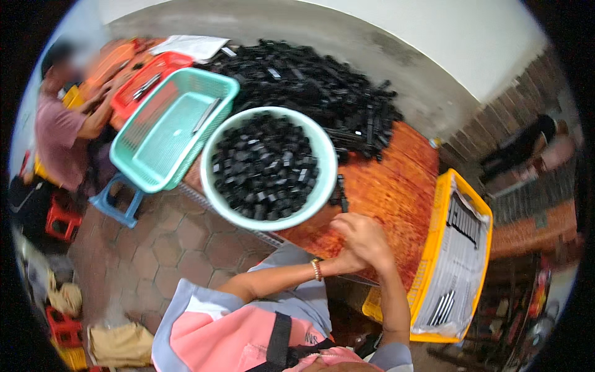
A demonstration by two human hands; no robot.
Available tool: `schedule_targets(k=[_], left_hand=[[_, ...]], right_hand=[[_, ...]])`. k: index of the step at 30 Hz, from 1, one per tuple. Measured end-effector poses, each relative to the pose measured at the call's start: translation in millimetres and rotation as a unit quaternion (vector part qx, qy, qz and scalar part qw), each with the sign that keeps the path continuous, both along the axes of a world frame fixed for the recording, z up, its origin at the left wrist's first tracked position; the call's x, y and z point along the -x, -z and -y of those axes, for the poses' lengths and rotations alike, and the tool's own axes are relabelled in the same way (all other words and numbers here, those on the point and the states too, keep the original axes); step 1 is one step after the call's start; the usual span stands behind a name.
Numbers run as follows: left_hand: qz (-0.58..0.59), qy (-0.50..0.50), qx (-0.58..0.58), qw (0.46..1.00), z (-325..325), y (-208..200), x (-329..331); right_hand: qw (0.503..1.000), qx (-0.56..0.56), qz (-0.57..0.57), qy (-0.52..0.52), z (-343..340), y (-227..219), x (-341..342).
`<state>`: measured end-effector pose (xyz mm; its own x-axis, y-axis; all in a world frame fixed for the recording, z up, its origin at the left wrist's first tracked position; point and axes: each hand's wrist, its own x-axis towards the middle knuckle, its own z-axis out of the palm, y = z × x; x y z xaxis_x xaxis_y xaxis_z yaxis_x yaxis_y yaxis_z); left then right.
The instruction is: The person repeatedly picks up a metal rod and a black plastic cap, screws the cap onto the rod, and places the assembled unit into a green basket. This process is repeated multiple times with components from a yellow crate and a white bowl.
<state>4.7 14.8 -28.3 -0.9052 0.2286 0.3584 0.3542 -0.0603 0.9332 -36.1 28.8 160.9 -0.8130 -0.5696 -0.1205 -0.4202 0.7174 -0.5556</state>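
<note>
My right hand point(369, 240) and my left hand point(351, 263) are together over the front edge of the reddish-brown table point(396, 186). The right one lies across the left, its fingers curled and blurred. Most of the left hand's fingers are hidden behind it; a beaded bracelet circles that wrist. A thin black piece point(343, 197) stands out just beyond the right fingertips; whether it is gripped or lies on the table I cannot tell. Left of my hands, a pale green basin point(330, 167) is full of short black parts point(265, 166).
A heap of long black parts point(310, 87) covers the table's back. At left stand a mint basket point(133, 164) and a red basket point(176, 60), near a seated person point(65, 127) and a blue stool point(118, 201). A yellow crate point(427, 291) with parts stands at right.
</note>
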Motion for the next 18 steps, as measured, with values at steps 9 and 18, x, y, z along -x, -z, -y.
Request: schedule_targets(k=[9,18], left_hand=[[0.159,-0.1,-0.189,0.964,181,-183,-18],[0.137,-0.332,-0.019,0.933,440,-230,11]], right_hand=[[0.9,0.255,-0.121,0.332,-80,117,-1],[0.894,-0.087,-0.254,0.358,-91,157,-47]])
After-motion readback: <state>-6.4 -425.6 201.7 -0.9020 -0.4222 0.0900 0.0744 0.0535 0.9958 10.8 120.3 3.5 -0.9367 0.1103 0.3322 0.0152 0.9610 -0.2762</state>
